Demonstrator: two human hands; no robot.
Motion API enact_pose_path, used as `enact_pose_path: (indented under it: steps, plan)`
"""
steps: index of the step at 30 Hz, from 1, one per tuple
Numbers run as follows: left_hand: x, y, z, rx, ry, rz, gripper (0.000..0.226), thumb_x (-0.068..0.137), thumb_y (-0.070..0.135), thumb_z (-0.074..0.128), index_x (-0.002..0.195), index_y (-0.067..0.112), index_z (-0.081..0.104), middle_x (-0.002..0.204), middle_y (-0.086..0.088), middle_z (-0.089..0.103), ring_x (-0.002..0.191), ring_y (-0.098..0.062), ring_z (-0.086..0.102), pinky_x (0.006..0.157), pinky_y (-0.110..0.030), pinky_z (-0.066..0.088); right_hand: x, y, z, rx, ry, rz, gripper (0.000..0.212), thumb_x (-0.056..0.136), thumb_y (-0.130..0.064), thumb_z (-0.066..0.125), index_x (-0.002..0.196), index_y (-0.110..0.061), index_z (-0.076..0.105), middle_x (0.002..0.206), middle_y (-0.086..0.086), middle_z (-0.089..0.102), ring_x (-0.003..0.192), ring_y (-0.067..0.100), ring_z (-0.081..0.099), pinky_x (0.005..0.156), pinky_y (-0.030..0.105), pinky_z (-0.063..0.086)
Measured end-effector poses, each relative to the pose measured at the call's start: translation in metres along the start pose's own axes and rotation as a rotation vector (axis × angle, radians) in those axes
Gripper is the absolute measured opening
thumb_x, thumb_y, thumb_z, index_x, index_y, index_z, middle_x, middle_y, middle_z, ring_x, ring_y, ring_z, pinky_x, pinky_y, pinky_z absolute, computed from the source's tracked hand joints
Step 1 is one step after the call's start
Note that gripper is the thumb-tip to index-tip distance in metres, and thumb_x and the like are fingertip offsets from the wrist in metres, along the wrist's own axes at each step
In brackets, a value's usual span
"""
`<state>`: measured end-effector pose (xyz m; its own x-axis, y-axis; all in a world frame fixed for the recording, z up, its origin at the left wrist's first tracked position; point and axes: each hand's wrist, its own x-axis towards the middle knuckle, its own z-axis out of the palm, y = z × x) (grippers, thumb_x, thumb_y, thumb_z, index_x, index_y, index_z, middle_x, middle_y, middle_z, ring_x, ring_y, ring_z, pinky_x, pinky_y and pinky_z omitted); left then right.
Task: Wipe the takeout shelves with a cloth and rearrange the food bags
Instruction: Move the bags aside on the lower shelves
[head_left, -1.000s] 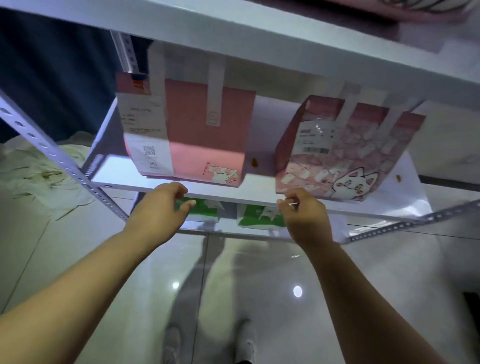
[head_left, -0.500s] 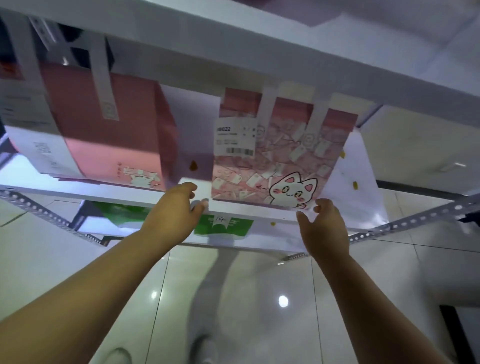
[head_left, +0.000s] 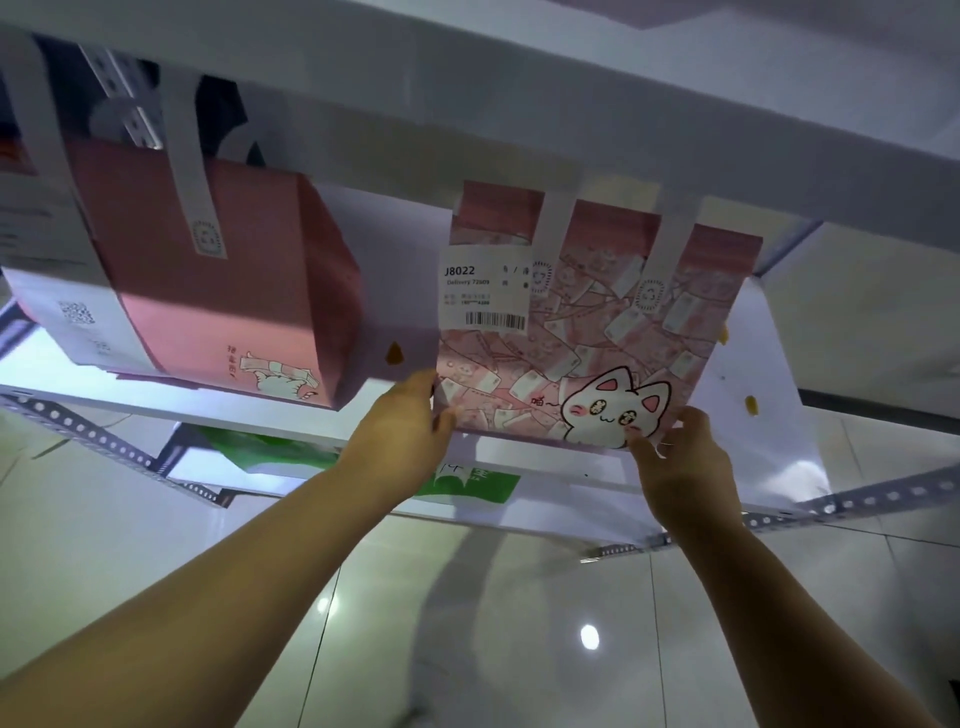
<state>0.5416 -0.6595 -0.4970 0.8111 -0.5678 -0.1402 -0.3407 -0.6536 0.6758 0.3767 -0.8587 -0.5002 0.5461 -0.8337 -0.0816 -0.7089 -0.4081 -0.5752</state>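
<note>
A pink patterned food bag with a white cat drawing (head_left: 587, 338) and a label reading J8022 stands on the white shelf (head_left: 748, 431). My left hand (head_left: 402, 431) grips its lower left corner. At the lower right corner, beside the cat, my right hand (head_left: 680, 462) holds the bag's bottom edge. A plain pink food bag (head_left: 223, 291) with white handles and a long receipt stands to the left on the same shelf, apart from my hands. No cloth is in view.
Another white shelf (head_left: 519, 93) runs close above the bag tops. Green bags (head_left: 467, 480) lie on the shelf below. Perforated metal rails (head_left: 104, 441) edge the shelf on both sides. Glossy tiled floor (head_left: 519, 623) lies beneath.
My left hand moved right from the shelf edge onto the cat bag's left corner. My right hand closed on the bag's right corner. The view shifted nearer to the bag.
</note>
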Motion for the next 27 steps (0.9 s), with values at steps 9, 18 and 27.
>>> enact_pose_path:
  steps: [9, 18, 27]
  plan:
    - [-0.001, 0.003, -0.004, -0.022, 0.031, 0.032, 0.022, 0.089, 0.020, 0.055, 0.110, 0.014, 0.055, 0.109, -0.006, 0.063, 0.099, -0.023, 0.059, 0.083, -0.031, 0.046, -0.003, -0.002, -0.004, 0.054, -0.004, -0.008, 0.042, 0.086, -0.034, 0.062, 0.117, -0.012, 0.044, 0.116, 0.010, 0.063, 0.103, 0.029, 0.059, 0.078, 0.028, 0.039]
    - [-0.007, -0.003, -0.008, 0.037, -0.034, 0.035, 0.027, 0.091, 0.026, 0.054, 0.117, 0.016, 0.051, 0.118, -0.005, 0.061, 0.104, -0.025, 0.058, 0.082, -0.030, 0.043, -0.009, -0.001, -0.005, 0.049, -0.036, -0.009, 0.042, 0.085, -0.035, 0.063, 0.119, -0.016, 0.046, 0.118, 0.004, 0.063, 0.089, 0.015, 0.054, 0.078, 0.027, 0.039]
    - [-0.033, -0.020, -0.022, 0.020, -0.095, 0.007, 0.058, 0.090, 0.036, 0.055, 0.140, 0.015, 0.035, 0.138, -0.007, 0.048, 0.119, -0.024, 0.051, 0.092, -0.036, 0.046, -0.040, -0.004, -0.009, 0.017, 0.044, 0.048, 0.054, 0.083, -0.033, 0.066, 0.127, -0.013, 0.045, 0.127, 0.009, 0.055, 0.115, 0.027, 0.053, 0.094, 0.040, 0.043]
